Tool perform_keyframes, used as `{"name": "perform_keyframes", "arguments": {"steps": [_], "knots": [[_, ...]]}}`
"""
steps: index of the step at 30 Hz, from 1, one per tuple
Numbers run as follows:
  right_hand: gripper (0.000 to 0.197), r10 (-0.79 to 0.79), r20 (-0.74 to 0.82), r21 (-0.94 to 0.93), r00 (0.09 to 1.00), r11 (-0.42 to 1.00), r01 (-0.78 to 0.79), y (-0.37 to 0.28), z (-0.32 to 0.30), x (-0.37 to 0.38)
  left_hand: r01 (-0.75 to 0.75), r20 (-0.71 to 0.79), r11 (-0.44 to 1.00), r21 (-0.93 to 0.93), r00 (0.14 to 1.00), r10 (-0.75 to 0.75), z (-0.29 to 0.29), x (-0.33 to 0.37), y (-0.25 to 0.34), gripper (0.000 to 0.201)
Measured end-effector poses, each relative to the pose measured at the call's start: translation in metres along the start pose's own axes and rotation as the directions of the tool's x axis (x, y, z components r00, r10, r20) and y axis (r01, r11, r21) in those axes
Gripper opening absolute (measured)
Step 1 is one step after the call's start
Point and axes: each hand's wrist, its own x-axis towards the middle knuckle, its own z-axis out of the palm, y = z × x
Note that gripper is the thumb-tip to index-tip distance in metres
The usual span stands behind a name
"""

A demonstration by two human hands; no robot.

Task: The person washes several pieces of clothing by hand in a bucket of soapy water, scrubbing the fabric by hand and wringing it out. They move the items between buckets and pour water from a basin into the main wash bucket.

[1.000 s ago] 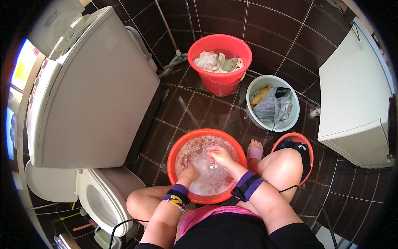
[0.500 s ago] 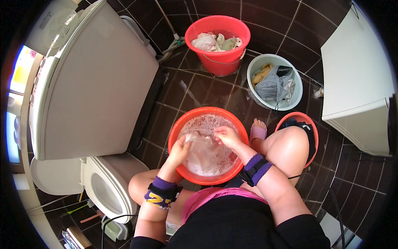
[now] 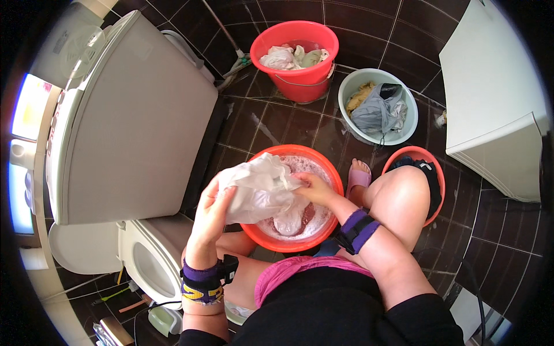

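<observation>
Left fingers (image 3: 227,199), right fingers (image 3: 302,181) clamped on thin white cloth (image 3: 254,187), long axis slanted down rightward, lower end over round orange plastic basin (image 3: 288,245)

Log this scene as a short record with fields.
Left grip: closed on white cloth
Right grip: pinching the cloth's right side
Cloth position: raised over orange-red basin
Basin contents: foamy water
Beyond basin: red bucket, pale clothes inside; light blue tub, gray clothes inside
Beside right knee: red tub, dark clothes inside
</observation>
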Motion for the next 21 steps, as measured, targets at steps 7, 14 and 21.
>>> {"name": "perform_keyframes", "arguments": {"steps": [7, 14, 21], "knots": [[0.021, 0.066, -0.112, 0.246, 0.991, 0.969, -0.037, -0.011, -0.019, 0.007, -0.091, -0.135, 0.994, -0.068, 0.988, 0.081, -0.001, 0.008, -0.001, 0.028], [0.031, 0.076, -0.356, 0.041, 0.931, 0.997, -0.065, 0.024, -0.024, 0.015, -0.158, 0.05, 0.975, 0.159, 0.987, 0.152, 0.017, 0.053, -0.069, 0.034], [0.05, -0.109, -0.475, -0.522, 0.873, 0.833, -0.18, 0.005, -0.002, -0.009, 0.11, -0.001, 0.557, 0.823, 0.981, -0.193, 0.008, 0.072, -0.131, 0.045]]}}
